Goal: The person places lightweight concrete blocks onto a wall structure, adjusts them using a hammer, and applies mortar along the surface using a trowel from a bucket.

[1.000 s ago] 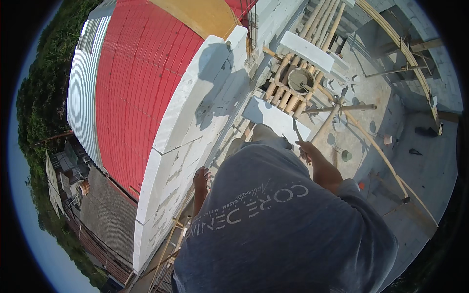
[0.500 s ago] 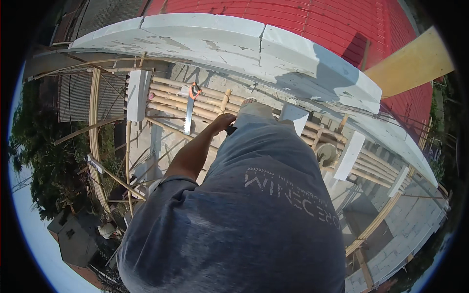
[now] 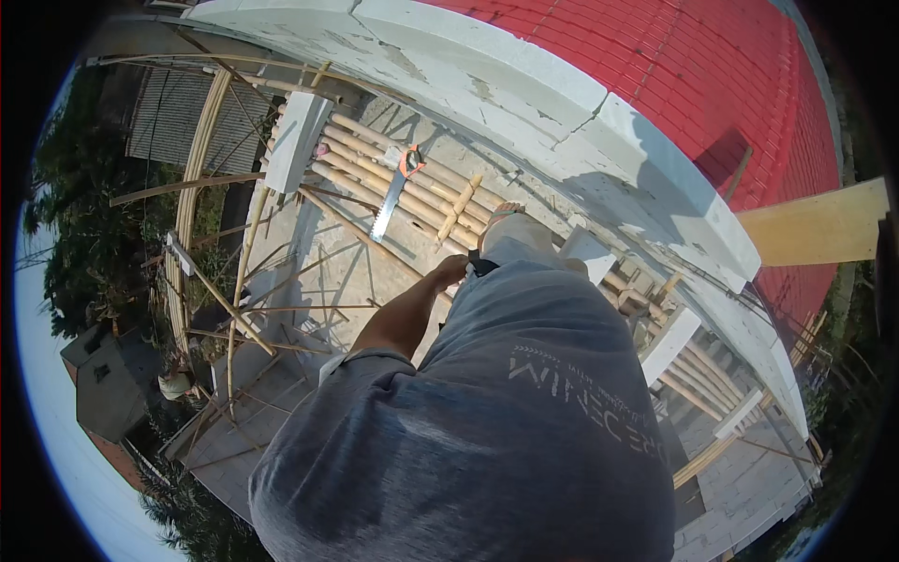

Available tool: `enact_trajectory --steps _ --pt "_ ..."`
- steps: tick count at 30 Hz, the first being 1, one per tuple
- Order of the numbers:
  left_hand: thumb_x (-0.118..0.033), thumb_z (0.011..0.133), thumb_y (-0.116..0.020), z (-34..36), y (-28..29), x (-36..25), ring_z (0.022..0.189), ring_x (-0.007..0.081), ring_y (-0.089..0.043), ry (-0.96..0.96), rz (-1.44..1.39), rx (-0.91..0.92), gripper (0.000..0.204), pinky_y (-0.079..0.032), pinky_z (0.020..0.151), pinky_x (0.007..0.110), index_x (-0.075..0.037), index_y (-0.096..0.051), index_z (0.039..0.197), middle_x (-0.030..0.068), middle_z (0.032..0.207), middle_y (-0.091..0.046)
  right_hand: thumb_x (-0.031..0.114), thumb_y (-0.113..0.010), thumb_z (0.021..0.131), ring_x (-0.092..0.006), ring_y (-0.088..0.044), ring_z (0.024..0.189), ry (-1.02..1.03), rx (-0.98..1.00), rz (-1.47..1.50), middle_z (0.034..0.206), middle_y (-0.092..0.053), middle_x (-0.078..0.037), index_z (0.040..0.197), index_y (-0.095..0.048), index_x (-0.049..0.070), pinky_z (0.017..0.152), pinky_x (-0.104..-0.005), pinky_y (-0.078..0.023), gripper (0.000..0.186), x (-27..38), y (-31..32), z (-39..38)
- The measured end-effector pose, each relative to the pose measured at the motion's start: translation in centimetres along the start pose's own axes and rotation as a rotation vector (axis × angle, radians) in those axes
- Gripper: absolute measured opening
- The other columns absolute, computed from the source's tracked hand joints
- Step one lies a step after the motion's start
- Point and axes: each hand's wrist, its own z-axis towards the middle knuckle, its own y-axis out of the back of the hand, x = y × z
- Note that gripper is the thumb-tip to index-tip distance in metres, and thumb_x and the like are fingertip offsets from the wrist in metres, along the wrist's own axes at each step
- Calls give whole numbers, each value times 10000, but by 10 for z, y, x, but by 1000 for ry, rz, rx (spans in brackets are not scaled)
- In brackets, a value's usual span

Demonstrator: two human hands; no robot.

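My left hand (image 3: 448, 272) is at my waist with its fingers curled beside a small dark object (image 3: 481, 265); what it grips is unclear. My right hand is out of sight behind my grey shirt (image 3: 459, 431). My sandalled foot (image 3: 506, 211) shows on a bamboo platform (image 3: 361, 169). A handsaw (image 3: 388, 208) with an orange handle lies across the poles, left of the foot. A white block (image 3: 298, 140) rests at the platform's left end; another (image 3: 667, 342) lies to the right of my body, with a third (image 3: 588, 248) near my leg.
A white block wall (image 3: 524, 84) runs above the platform, with red roofing (image 3: 702, 84) beyond it and a yellow board (image 3: 810, 220) at the right. Bamboo scaffolding (image 3: 201, 215) stands at the left over a drop to a lower floor, with trees and roofs outside.
My view has swung round, bringing the saw and left scaffolding in. My left hand has moved from beside the wall to my waist. My right hand, earlier holding a tool, is now hidden.
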Motion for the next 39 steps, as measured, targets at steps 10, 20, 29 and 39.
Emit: enact_trajectory --steps 10,20,29,39 --pt "-417 938 -574 63 74 -136 1077 215 -607 -28 24 200 538 -476 825 330 -55 -548 1336 107 1222 -641 434 -733 842 -107 -346 407 41 -137 33 555 -435 -3 741 -556 67 373 -284 -235 420 -41 -52 -76" --pt "-174 975 -605 -4 -47 -332 984 141 -623 -776 739 379 328 -476 876 284 -22 -605 1266 75 1108 -680 343 -658 912 -161 -366 407 -192 -141 742 524 -406 -26 736 -540 73 428 -375 -305 343 -199 -166 -104" --pt "-203 844 -721 0 -172 -467 1221 398 -533 -1574 1115 286 556 -405 1058 443 46 -546 1309 246 1288 -583 364 -638 920 -220 -419 407 -315 -129 1119 527 -436 -78 688 -517 46 407 -420 -328 412 -269 -272 -59" --pt "-389 712 -793 26 -200 -469 1401 329 -392 -1229 1716 -72 956 -215 1130 615 -80 -352 1502 134 1536 -390 344 -690 897 -180 -388 402 -243 -124 914 510 -396 -39 637 -475 76 387 -371 -285 430 -229 -230 -91"
